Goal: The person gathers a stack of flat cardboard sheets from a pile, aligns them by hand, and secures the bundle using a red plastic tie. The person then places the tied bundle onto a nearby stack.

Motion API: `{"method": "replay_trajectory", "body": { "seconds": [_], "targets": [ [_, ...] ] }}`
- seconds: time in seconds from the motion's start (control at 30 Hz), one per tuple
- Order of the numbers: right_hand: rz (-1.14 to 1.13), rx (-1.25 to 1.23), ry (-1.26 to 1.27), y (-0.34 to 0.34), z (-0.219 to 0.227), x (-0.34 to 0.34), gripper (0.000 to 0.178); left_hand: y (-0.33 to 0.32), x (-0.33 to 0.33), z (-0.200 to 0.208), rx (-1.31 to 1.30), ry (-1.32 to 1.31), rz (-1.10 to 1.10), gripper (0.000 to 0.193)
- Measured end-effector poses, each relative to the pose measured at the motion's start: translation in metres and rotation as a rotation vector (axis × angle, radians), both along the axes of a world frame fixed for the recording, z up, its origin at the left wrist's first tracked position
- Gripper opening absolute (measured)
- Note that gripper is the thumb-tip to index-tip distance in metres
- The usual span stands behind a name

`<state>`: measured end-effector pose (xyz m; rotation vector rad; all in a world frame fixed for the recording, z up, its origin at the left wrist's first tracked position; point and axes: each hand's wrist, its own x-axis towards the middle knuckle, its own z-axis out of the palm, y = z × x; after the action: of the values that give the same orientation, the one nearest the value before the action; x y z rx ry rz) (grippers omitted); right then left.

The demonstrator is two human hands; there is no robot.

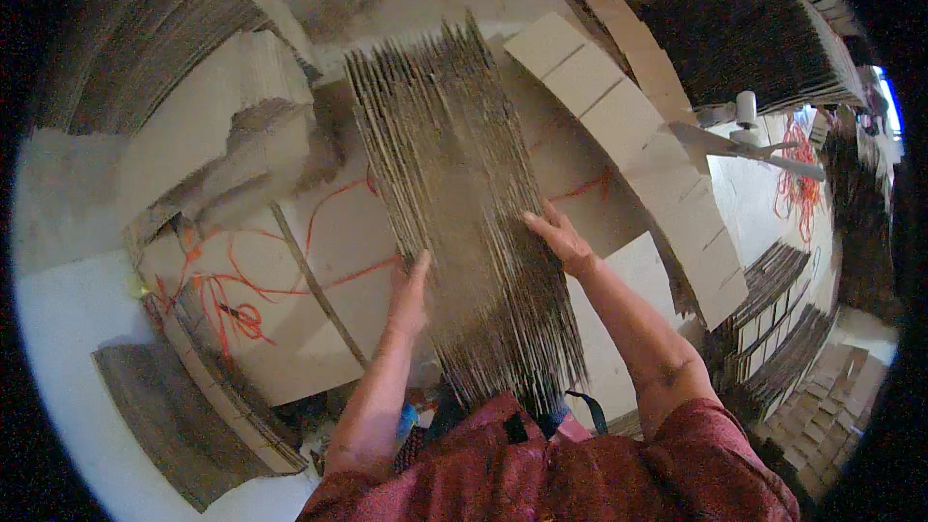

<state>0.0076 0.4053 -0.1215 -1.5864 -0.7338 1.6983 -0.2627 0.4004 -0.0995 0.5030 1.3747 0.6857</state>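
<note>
A long bundle of thin cardboard sheets stands on edge in front of me, its many narrow edges facing up and its ends uneven. My left hand presses against the bundle's left side, thumb on the upper edges. On the opposite side my right hand grips it a little farther up, with the thumb over the edges. The undersides of both hands are partly hidden by the bundle. Orange-red twine runs across the surface beneath and emerges on both sides of the bundle.
Stacked cardboard rises at the far left, and a dark stack at the far right. Flat cardboard panels fan out to the right. Loose twine lies at left; a tangle of twine hangs at right, near a grey blade-like object.
</note>
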Motion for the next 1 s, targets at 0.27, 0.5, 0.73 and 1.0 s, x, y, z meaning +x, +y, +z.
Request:
{"method": "replay_trajectory", "body": {
  "seconds": [0.27, 0.5, 0.73, 1.0],
  "targets": [
    [0.002, 0.417, -0.007, -0.016, 0.127, 0.004, 0.055, -0.027, -0.005, 0.095, 0.311, -0.3, 0.073, 0.066],
    [-0.194, 0.385, 0.36, -0.039, 0.22, 0.027, 0.074, -0.025, 0.015, 0.226, 0.727, -0.408, 0.049, 0.084],
    [-0.243, 0.707, 0.434, -0.056, 0.257, 0.039, 0.081, -0.043, 0.011, 0.237, 0.726, -0.501, 0.129, 0.065],
    [-0.206, 0.582, 0.005, -0.074, 0.206, 0.042, 0.041, -0.066, -0.01, 0.15, 0.65, -0.051, -0.158, 0.048]
  ]
}}
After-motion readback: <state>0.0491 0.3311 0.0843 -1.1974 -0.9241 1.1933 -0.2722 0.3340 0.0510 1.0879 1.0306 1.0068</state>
